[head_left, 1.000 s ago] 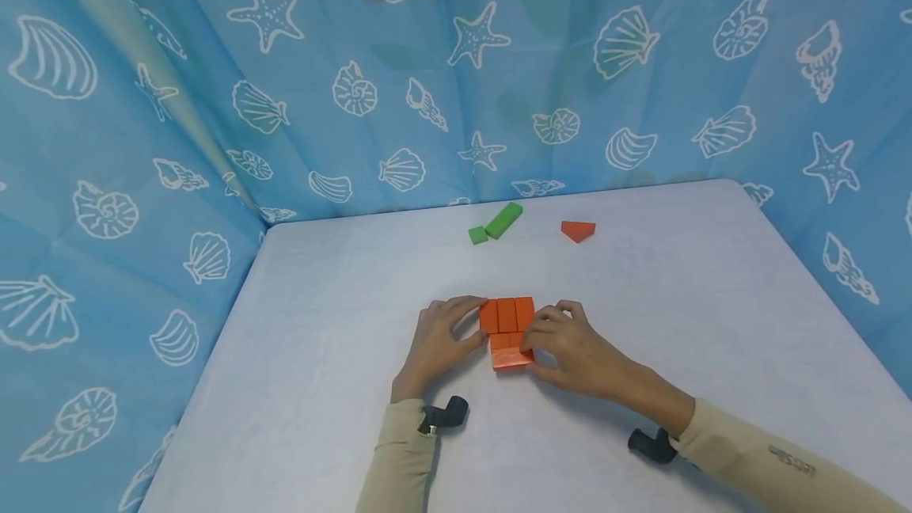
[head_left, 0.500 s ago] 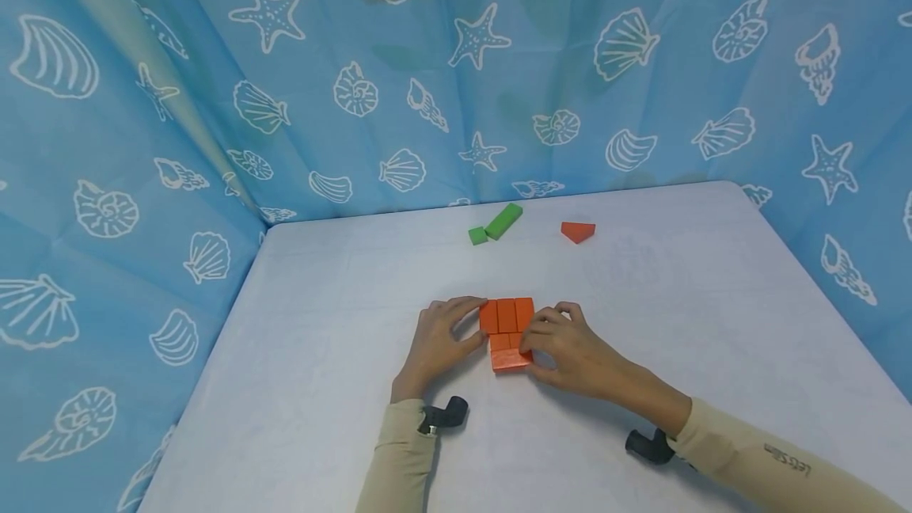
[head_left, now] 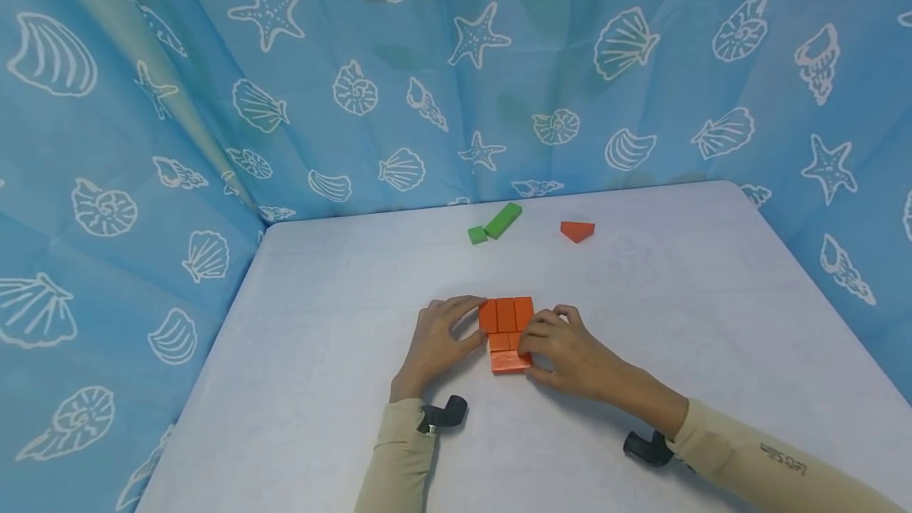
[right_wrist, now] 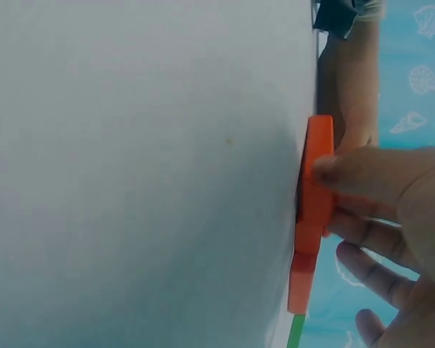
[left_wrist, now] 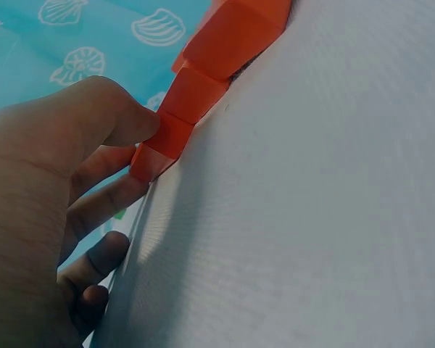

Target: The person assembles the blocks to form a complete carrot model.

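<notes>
Orange wooden blocks lie pressed together on the white table. Three upright-laid blocks (head_left: 505, 315) form the far row, two smaller blocks (head_left: 499, 341) sit before them, and a long block (head_left: 507, 362) lies nearest the person. My left hand (head_left: 438, 339) pinches the left end of the far row, thumb at its near side and index finger at its far side. At the right, my right hand (head_left: 575, 353) grips the long block's end. In the right wrist view its thumb (right_wrist: 333, 171) presses the block's near face, with fingers behind. Right fingers partly hide the small blocks.
Toward the table's back edge lie a small green cube (head_left: 476, 235) and a long green block (head_left: 503, 221). A red angular block (head_left: 577, 231) lies to their right. A blue shell-print curtain (head_left: 442, 85) hangs behind the white table (head_left: 321, 299).
The long near block and my right hand have shifted very slightly toward the person. My left hand stays in place on the far row.
</notes>
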Available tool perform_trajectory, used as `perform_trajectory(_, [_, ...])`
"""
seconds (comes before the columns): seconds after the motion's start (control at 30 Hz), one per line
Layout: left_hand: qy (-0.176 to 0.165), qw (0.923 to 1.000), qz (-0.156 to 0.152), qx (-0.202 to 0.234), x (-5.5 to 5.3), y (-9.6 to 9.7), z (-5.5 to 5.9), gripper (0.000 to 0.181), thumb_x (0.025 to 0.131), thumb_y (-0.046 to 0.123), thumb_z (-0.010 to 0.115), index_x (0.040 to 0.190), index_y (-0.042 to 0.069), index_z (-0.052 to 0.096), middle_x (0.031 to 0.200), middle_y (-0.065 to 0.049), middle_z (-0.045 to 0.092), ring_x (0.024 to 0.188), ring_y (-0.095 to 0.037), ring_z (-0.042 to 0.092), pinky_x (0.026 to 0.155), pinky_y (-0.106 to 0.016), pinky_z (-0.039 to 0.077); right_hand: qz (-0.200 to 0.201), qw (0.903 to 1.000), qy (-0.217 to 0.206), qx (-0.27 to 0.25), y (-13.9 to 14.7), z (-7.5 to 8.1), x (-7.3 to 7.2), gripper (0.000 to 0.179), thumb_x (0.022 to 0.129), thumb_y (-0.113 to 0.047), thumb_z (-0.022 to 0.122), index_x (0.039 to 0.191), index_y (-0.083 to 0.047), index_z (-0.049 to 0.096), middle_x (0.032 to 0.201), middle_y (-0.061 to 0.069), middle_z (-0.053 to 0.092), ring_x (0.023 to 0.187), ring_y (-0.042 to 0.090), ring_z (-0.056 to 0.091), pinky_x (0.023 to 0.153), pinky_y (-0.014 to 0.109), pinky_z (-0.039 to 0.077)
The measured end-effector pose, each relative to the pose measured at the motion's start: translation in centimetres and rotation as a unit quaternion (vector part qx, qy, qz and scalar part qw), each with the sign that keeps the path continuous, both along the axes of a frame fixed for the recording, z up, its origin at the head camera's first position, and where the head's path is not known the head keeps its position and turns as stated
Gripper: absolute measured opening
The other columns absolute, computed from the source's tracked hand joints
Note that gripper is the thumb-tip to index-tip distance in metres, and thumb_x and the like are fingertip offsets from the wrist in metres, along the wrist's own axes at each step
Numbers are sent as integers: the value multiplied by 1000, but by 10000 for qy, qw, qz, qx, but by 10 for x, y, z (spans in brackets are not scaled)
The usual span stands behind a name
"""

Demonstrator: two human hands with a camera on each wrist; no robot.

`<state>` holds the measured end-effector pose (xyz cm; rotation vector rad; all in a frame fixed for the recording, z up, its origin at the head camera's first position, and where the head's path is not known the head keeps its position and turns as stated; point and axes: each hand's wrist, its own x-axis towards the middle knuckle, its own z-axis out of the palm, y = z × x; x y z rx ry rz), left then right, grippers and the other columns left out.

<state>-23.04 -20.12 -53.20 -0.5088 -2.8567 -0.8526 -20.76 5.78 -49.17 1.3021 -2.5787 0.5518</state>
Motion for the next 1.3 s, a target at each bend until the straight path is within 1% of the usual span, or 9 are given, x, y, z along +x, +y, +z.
perform_trajectory(0.13, [5,10000,15,3,0,0,-1,49,91,41,66,139,34,59,142,12,55,114,-16,49,98,-42,37,-39,9999,-36,120,0,-2,1,24,77,-20,86,97,-20,73,103,-4,64,106,19,54,97,54,34])
perform_trajectory(0.33, [287,9995,-106,41,0,-1,0,49,90,40,67,138,30,61,139,10,58,111,-17,52,96,-43,38,-20,10000,2,-3,1,-1,1,25,77,-22,86,98,-19,73,103,-5,63,106,18,54,96,55,35])
perform_trajectory(0.43, [340,9993,-143,25,-1,0,0,49,90,40,67,138,30,62,139,9,58,110,-17,53,96,-42,38,-115,9999,-37,-90,3,5,-5,22,79,-21,84,99,-19,74,103,-6,64,107,18,54,95,56,35])
perform_trajectory(0.5, [323,9994,-143,1,-1,0,0,49,90,40,67,138,30,61,139,10,58,109,-17,52,95,-41,38,-306,9994,-121,-108,7,10,-11,21,81,-21,82,101,-19,74,104,-6,66,108,19,55,96,57,35])
perform_trajectory(0.67, [222,9997,-115,-6,-1,1,0,49,90,40,67,139,30,61,140,9,58,109,-16,52,96,-41,38,-1051,9933,-469,-134,18,25,-42,23,86,-23,79,107,-15,74,110,1,67,114,25,54,101,59,29])
perform_trajectory(0.83, [183,9998,-105,0,0,0,1,49,90,39,68,138,30,61,140,10,57,109,-17,52,96,-41,38,-1745,9830,-467,-315,37,38,-87,25,88,-21,77,110,-10,72,114,9,68,118,32,51,98,60,27])
perform_trajectory(0.97, [186,9997,-145,93,-1,-2,-1,50,89,39,68,138,29,61,140,9,57,110,-17,51,96,-42,37,-2111,9756,-467,-384,52,40,-117,31,89,-18,76,116,-6,70,113,13,67,115,36,52,94,61,28])
perform_trajectory(1.1, [222,9994,-174,182,-1,-2,-3,50,89,40,69,138,29,61,140,10,57,109,-16,51,95,-41,37,-2336,9697,-667,-265,61,37,-135,37,90,-17,73,124,-3,67,118,18,64,116,38,49,91,59,27])
perform_trajectory(1.3, [234,9995,-138,179,0,-2,-2,50,89,39,68,138,30,61,139,11,57,108,-16,51,95,-41,38,-2535,9639,-811,-121,65,29,-157,38,90,-18,72,124,-2,65,122,20,61,120,41,45,94,61,26])
